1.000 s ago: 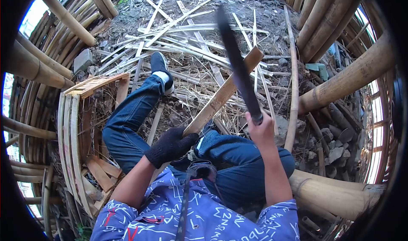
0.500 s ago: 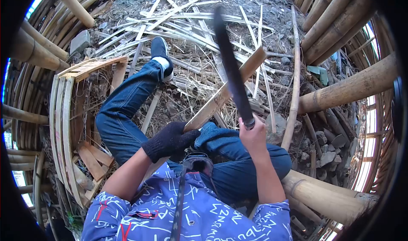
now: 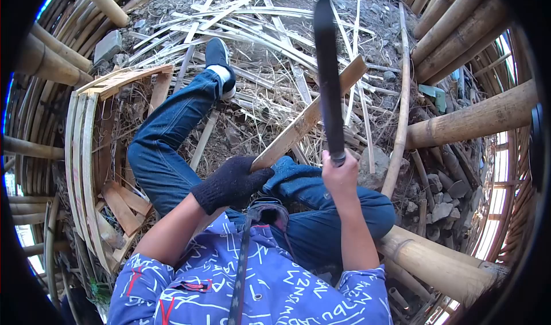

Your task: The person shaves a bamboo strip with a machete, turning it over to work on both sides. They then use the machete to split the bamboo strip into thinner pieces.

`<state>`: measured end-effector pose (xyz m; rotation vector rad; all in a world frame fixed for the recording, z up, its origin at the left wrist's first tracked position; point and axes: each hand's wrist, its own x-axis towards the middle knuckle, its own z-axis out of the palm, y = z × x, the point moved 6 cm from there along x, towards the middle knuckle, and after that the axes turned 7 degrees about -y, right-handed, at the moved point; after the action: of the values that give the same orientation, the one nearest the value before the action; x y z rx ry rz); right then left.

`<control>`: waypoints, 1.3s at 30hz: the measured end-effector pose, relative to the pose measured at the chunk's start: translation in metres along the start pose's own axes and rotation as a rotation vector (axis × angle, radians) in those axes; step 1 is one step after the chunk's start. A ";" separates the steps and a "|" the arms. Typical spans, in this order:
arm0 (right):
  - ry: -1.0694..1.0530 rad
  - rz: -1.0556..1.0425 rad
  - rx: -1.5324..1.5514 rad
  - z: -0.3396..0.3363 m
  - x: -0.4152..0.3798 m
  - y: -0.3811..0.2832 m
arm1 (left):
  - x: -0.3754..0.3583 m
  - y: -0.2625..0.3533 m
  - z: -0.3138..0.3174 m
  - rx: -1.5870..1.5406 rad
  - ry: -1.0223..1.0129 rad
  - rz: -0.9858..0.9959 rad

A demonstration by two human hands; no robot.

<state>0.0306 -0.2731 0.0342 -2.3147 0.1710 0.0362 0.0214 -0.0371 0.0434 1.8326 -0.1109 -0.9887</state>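
Observation:
My left hand (image 3: 234, 183), in a black knitted glove, is wrapped around the lower part of a flat bamboo strip (image 3: 304, 120). The strip slants up and to the right across my bent leg. My bare right hand (image 3: 341, 176) grips the handle of a long dark machete (image 3: 329, 78). Its blade points away from me and passes over the strip in view, near the strip's far end. Whether blade and strip touch, I cannot tell.
Thin split strips (image 3: 252, 35) lie scattered over the rubble ground ahead. A slatted wooden crate (image 3: 83, 170) stands at the left. Thick bamboo poles (image 3: 476, 114) reach in from the right, and one (image 3: 436, 262) lies beside my right knee. Broken stones (image 3: 442, 212) lie at the right.
The machete has swung slightly to the right and stands more upright in my right hand. The strip's far end has shifted a little to the right in view.

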 end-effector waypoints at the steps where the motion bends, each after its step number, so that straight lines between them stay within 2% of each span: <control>1: -0.008 -0.001 -0.022 0.003 -0.001 -0.002 | -0.002 -0.003 0.000 0.003 0.008 0.003; 3: 0.030 -0.088 -0.033 -0.007 0.004 0.006 | -0.002 -0.014 -0.001 0.032 0.013 0.024; 4: 0.022 -0.078 -0.050 -0.017 0.007 0.006 | -0.003 -0.009 -0.002 0.181 0.080 0.181; 5: 0.003 -0.067 -0.073 -0.026 0.009 0.003 | -0.003 -0.011 -0.002 0.181 0.075 0.180; 6: -0.004 0.072 0.013 -0.035 0.012 0.003 | -0.006 -0.009 -0.002 0.193 0.104 0.204; 7: -0.008 0.074 0.006 -0.038 0.017 0.005 | -0.009 -0.005 -0.002 0.206 0.136 0.232; 9: 0.185 0.110 0.002 -0.055 0.023 0.011 | -0.009 0.004 0.001 0.242 0.146 0.223; 11: 0.204 0.056 -0.014 -0.057 0.021 0.004 | -0.009 0.006 0.004 0.291 0.151 0.214; 13: 0.142 -0.018 -0.129 -0.052 0.013 -0.004 | -0.012 0.007 0.005 0.319 0.288 0.295; 14: 0.092 -0.022 -0.111 -0.053 0.011 -0.008 | -0.013 0.009 0.007 0.320 0.280 0.302; 17: 0.163 0.014 -0.232 -0.072 0.020 0.011 | -0.019 0.008 0.006 0.374 0.311 0.220; 18: 0.113 0.106 -0.112 -0.069 0.021 0.013 | -0.018 0.010 0.006 0.426 0.309 0.240; 22: -0.014 0.002 -0.302 -0.048 0.009 0.001 | -0.013 -0.002 0.010 0.538 0.385 0.336; 24: 0.004 0.041 -0.242 -0.051 0.017 0.011 | -0.013 -0.002 0.007 0.537 0.412 0.375; 26: 0.058 0.115 -0.092 -0.055 0.021 0.015 | -0.014 -0.008 0.005 0.599 0.442 0.261; 29: 0.093 0.106 -0.139 -0.041 0.019 0.018 | -0.013 -0.004 0.008 0.542 0.442 0.278; 30: 0.025 0.074 -0.262 -0.035 0.017 0.016 | -0.012 -0.009 0.009 0.522 0.439 0.254; 33: 0.021 0.029 -0.218 -0.036 0.021 0.027 | -0.015 -0.010 0.010 0.541 0.435 0.246; 35: 0.041 0.083 -0.204 -0.035 0.022 0.028 | -0.008 -0.014 0.013 0.539 0.351 0.182; 37: 0.057 0.097 -0.132 -0.024 0.017 0.015 | -0.003 -0.012 0.014 0.576 0.419 0.309; 39: 0.013 0.063 -0.210 -0.016 0.015 0.016 | -0.004 -0.014 0.014 0.655 0.429 0.383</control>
<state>0.0431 -0.2978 0.0323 -2.5188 0.2582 0.0739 0.0044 -0.0385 0.0318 2.4522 -0.5514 -0.2796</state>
